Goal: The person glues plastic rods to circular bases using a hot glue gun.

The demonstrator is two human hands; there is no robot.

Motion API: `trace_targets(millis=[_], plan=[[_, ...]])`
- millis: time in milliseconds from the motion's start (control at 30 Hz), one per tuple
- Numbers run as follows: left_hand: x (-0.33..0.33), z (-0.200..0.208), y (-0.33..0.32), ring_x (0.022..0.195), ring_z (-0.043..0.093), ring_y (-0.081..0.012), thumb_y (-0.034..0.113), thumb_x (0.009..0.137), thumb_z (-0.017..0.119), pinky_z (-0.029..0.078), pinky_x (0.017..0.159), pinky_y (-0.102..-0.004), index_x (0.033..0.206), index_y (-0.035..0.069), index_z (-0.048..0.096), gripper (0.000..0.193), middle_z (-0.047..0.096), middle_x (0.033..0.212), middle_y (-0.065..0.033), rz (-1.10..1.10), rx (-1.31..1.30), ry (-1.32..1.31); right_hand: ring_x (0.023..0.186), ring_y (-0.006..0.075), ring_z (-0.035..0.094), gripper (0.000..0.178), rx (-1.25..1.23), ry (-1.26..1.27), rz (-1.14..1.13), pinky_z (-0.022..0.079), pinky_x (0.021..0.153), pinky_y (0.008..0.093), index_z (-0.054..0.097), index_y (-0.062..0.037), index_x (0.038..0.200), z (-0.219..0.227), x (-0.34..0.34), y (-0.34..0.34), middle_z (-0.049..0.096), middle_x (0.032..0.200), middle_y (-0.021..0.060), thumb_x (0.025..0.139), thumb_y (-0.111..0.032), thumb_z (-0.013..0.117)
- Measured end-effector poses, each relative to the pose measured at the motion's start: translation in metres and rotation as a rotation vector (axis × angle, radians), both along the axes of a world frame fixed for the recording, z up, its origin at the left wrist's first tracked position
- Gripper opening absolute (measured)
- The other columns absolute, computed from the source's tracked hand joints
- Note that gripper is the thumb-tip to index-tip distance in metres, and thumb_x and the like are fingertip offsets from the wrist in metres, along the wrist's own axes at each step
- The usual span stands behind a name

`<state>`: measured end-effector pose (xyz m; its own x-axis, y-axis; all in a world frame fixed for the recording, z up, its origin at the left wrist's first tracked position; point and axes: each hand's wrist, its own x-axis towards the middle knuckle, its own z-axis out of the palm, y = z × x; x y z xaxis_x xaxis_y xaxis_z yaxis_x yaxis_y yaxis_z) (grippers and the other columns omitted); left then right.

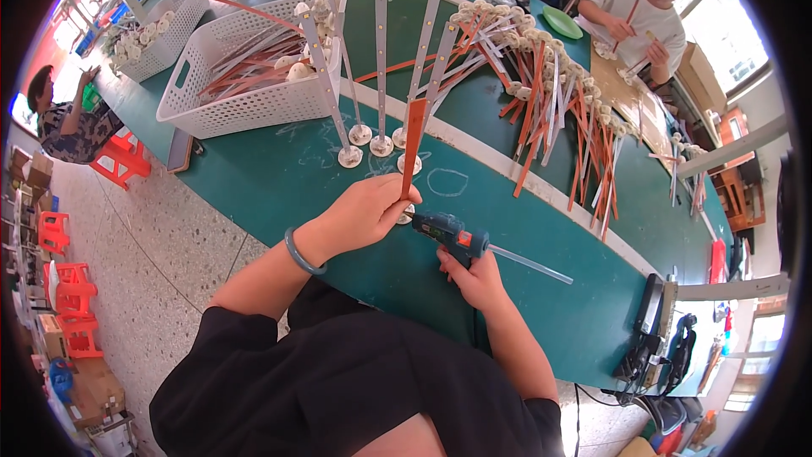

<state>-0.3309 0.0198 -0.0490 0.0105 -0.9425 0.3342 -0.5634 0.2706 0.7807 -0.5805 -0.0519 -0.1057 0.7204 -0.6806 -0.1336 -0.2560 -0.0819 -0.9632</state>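
My left hand (359,213) pinches the lower end of an upright orange-brown strip (413,144). Below its fingers a small round white base (406,217) shows, partly hidden. My right hand (478,281) grips a dark teal glue gun (447,233), its nozzle against or very close to the foot of the strip. A translucent glue stick (533,265) juts from the gun's back. Just beyond my hands, several grey strips with small light squares (381,76) stand upright on round white bases (350,156).
A white perforated basket (254,121) of strips stands left on the green table (279,173). Piled strips with white round pieces (541,110) line the table's middle. A co-worker (634,17) holds strips at the far right; another person (72,123) sits far left near red stools (123,161).
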Motion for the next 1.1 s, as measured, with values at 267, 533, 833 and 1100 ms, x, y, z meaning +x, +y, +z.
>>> trace_targets(millis=[267,533,833,1100], plan=[[0.002,-0.003,-0.001,0.082,0.064,-0.0312,0.002,0.093,0.059,0.051,0.073,-0.0379,0.101,0.002,0.061,0.008,0.064,0.092,-0.0123,0.019,0.005,0.020,0.073,0.0088,0.060,0.015,0.109,0.012,-0.024,0.049,0.059,0.0246,0.063,-0.0004,0.104,0.010,0.000,-0.001,0.063,0.087,0.0023,0.093,-0.010,0.065],[-0.002,-0.002,0.001,0.083,0.065,-0.0314,0.000,0.092,0.059,0.051,0.074,-0.0375,0.101,0.002,0.062,0.010,0.065,0.092,-0.0122,0.030,0.015,0.044,0.071,0.0086,0.059,0.016,0.093,0.031,-0.040,0.049,0.059,0.0245,0.064,-0.0005,0.104,0.011,0.000,0.002,0.063,0.083,0.0028,0.093,-0.011,0.067],[-0.003,-0.002,-0.002,0.083,0.064,-0.0313,-0.001,0.092,0.059,0.051,0.073,-0.0378,0.102,0.002,0.062,0.010,0.064,0.091,-0.0125,0.033,-0.007,0.030,0.073,0.0099,0.061,0.017,0.090,-0.025,-0.079,0.050,0.059,0.0250,0.063,0.0009,0.104,0.006,-0.002,0.002,0.065,0.084,0.0042,0.093,-0.012,0.067],[-0.004,0.006,0.008,0.088,0.064,-0.0350,0.002,0.091,0.059,0.051,0.077,-0.0403,0.101,0.003,0.062,0.011,0.065,0.094,-0.0140,0.070,-0.068,-0.037,0.068,0.0098,0.061,0.018,0.041,-0.050,-0.056,0.048,0.057,0.0241,0.064,-0.0011,0.105,0.013,-0.003,0.003,0.065,0.081,0.0043,0.094,-0.014,0.068]])
